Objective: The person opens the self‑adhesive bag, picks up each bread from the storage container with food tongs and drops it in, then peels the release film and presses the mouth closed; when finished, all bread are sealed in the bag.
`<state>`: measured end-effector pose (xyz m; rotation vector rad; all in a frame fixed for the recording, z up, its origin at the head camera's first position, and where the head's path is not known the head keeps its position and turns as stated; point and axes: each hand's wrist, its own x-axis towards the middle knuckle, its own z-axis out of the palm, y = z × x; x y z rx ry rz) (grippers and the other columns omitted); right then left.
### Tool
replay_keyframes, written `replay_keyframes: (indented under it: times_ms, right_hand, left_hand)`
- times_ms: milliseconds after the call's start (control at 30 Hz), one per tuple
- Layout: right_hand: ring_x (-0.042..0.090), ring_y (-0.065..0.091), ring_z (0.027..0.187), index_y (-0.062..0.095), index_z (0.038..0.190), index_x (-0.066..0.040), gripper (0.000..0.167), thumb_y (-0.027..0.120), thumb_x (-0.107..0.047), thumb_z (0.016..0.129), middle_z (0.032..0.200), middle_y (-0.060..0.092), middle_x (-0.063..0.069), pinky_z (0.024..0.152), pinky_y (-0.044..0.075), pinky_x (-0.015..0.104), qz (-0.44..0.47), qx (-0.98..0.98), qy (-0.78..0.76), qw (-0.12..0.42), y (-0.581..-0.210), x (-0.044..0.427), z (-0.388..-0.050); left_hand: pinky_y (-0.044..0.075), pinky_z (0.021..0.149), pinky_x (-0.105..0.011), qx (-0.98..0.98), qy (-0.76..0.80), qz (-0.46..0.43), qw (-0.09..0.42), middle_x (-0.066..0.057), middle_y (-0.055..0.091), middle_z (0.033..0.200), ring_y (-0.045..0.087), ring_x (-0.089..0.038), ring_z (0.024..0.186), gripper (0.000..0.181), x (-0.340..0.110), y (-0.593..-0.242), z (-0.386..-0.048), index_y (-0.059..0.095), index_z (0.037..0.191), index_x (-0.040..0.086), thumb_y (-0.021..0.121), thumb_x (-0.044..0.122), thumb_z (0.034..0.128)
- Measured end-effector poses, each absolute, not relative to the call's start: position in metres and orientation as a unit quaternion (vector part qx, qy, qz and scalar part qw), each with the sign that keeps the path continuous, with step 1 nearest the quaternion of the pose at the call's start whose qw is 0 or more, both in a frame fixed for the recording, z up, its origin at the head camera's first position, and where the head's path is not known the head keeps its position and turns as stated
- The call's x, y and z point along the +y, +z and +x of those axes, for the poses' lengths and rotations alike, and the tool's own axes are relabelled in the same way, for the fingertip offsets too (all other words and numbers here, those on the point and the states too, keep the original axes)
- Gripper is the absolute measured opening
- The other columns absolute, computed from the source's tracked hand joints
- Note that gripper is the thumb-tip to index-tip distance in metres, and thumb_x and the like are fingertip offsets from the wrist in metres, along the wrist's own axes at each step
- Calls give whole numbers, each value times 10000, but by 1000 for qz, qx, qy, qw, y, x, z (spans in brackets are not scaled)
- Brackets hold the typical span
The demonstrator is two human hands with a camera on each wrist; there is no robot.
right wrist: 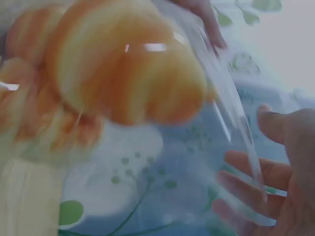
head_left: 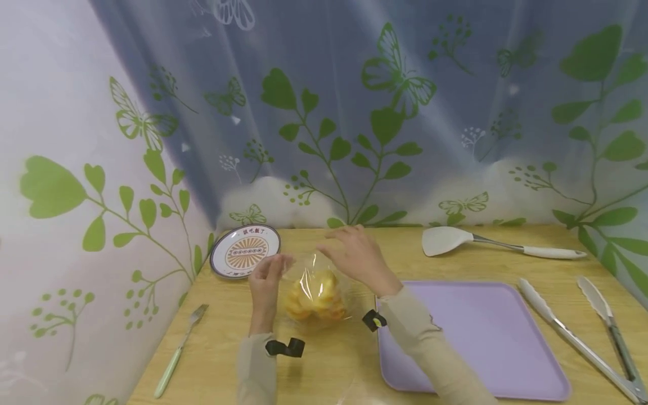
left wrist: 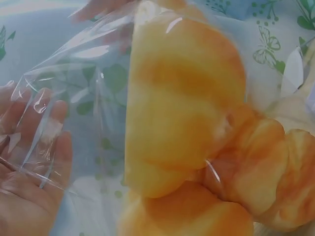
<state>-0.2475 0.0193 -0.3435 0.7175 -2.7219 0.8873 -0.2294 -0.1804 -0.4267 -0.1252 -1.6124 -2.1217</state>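
A clear plastic bag (head_left: 314, 267) with several golden-brown bread pieces (head_left: 316, 298) inside stands on the wooden table. At the bag's upper left edge, my left hand (head_left: 265, 284) pinches the plastic between thumb and fingers. In the left wrist view, the transparent film crosses that hand's fingers (left wrist: 54, 128). My right hand (head_left: 356, 256) is at the bag's upper right, its fingers spread and slightly bent. The right wrist view has its fingers (right wrist: 256, 169) beside the bag's edge, with a gap between thumb and fingers. Bread (right wrist: 128, 64) fills much of that view.
A patterned plate (head_left: 245, 251) sits behind my left hand. Left of the bag lies a fork (head_left: 181, 351). A purple tray (head_left: 471, 337) is under my right forearm, with metal tongs (head_left: 582, 343) to its right and a white spatula (head_left: 448, 241) behind it.
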Motion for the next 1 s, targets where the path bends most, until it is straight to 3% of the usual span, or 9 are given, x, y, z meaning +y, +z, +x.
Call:
replay_keyframes:
  times_ms: [100, 200, 367, 467, 600, 667, 800, 867, 1000]
  right_hand:
    - [310, 584, 1165, 697, 1172, -124, 374, 615, -409, 944, 1262, 661, 94, 1002, 467, 507, 213, -897, 378, 82, -353, 42, -249]
    - [251, 619, 1025, 725, 1087, -111, 284, 651, -339, 936, 1130, 704, 75, 833, 526, 409, 211, -872, 435, 72, -361, 55, -251]
    - [178, 616, 825, 737, 904, -73, 155, 685, -219, 915, 891, 726, 70, 694, 473, 271, 222, -853, 458, 114, -368, 63, -253]
    - [151, 587, 755, 725, 863, -58, 146, 677, -185, 916, 850, 723, 73, 670, 450, 253, 222, -853, 451, 142, -370, 64, -252]
    - [193, 608, 765, 706, 878, -43, 169, 657, -196, 929, 860, 712, 87, 693, 501, 319, 214, -864, 424, 170, -368, 61, -250]
    - [240, 635, 867, 705, 949, -44, 208, 663, -247, 926, 944, 711, 95, 789, 534, 387, 216, -875, 396, 179, -365, 56, -249]
    - [317, 601, 1084, 662, 1164, -57, 448, 681, -410, 888, 1174, 675, 123, 957, 502, 489, 259, -900, 299, 185, -352, 35, -245]
    - [337, 569, 1149, 634, 1237, -76, 557, 696, -476, 854, 1246, 652, 125, 1011, 461, 518, 285, -907, 257, 173, -346, 22, -241]
    - [313, 583, 1133, 680, 1166, -109, 539, 703, -529, 829, 1210, 686, 86, 984, 455, 506, 303, -920, 209, 137, -340, -1, -235]
  left_hand:
    - [558, 866, -204, -578, -781, -44, 232, 135, 746, 838, 711, -27, 808, 232, -179, -428, -229, 690, 834, 251, 565, 130, 987]
    - [560, 869, -209, -571, -786, -42, 234, 123, 748, 846, 713, -33, 816, 232, -179, -429, -230, 688, 843, 235, 553, 120, 992]
    - [561, 850, -197, -575, -783, -34, 235, 124, 749, 831, 710, -28, 803, 239, -180, -429, -231, 694, 829, 232, 556, 125, 991]
    - [556, 822, -178, -587, -772, -25, 242, 130, 749, 811, 705, -17, 777, 280, -180, -427, -230, 702, 792, 247, 550, 131, 996]
    - [562, 802, -178, -590, -769, -26, 244, 114, 748, 790, 698, -23, 752, 346, -181, -428, -231, 711, 747, 250, 519, 149, 1017]
    - [566, 806, -181, -585, -774, -35, 240, 111, 746, 793, 693, -24, 754, 343, -182, -428, -231, 716, 757, 247, 514, 160, 1020]
    - [549, 815, -163, -595, -765, -69, 238, 141, 744, 849, 681, -6, 803, 215, -186, -430, -229, 724, 851, 272, 604, 140, 970]
    - [533, 812, -154, -604, -757, -96, 230, 146, 745, 884, 675, -4, 845, 252, -186, -432, -229, 725, 894, 286, 629, 56, 934]
    - [532, 797, -158, -600, -756, -153, 213, 108, 758, 900, 693, -33, 860, 279, -180, -436, -231, 748, 896, 247, 664, -18, 882]
